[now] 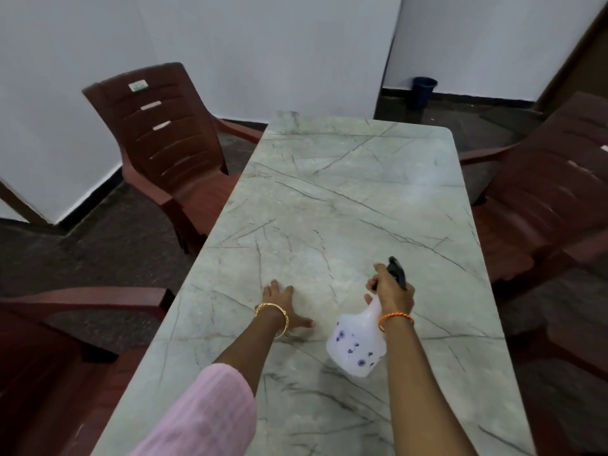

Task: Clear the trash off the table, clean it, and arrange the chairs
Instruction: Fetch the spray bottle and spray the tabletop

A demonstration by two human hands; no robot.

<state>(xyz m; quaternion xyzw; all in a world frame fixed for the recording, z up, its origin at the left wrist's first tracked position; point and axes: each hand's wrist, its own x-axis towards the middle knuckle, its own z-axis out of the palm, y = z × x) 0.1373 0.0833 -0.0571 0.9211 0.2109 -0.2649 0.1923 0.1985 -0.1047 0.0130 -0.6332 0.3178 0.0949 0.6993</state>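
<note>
Room with plain white walls (pixel 296 44) and a dark speckled stone floor (pixel 108 245). Long rectangular grey-green marble-pattern table (pixel 329 199) runs away from the camera, dark vein lines across the top, rounded far corners.

Dark red-brown plastic armchairs around it: one slatted-back chair (pixel 164 139) by the far left edge, angled toward the table, seat just beside the edge; one chair (pixel 543 192) by the right edge, partly cut off by the frame; a third chair (pixel 65 340) at the near left edge, only an armrest and part of the seat in view.

Small dark blue plastic bucket (pixel 424 92) on the floor by the wall, well beyond the table's far right corner.

Pink ribbed sleeve (pixel 204 416) on the left arm, at the near edge.

Translucent white plastic spray bottle with blue flower print and black trigger head (pixel 357 343) is held above the near right part of the table, tilted, nozzle pointing toward the far end. Right hand (pixel 393 292) wraps the neck, fingers curled at the trigger; orange thread band at the wrist.

Left hand (pixel 283 307) lies flat on the table near the middle of the near half, fingers spread, palm down; gold bangle (pixel 273 315) at the wrist.
</note>
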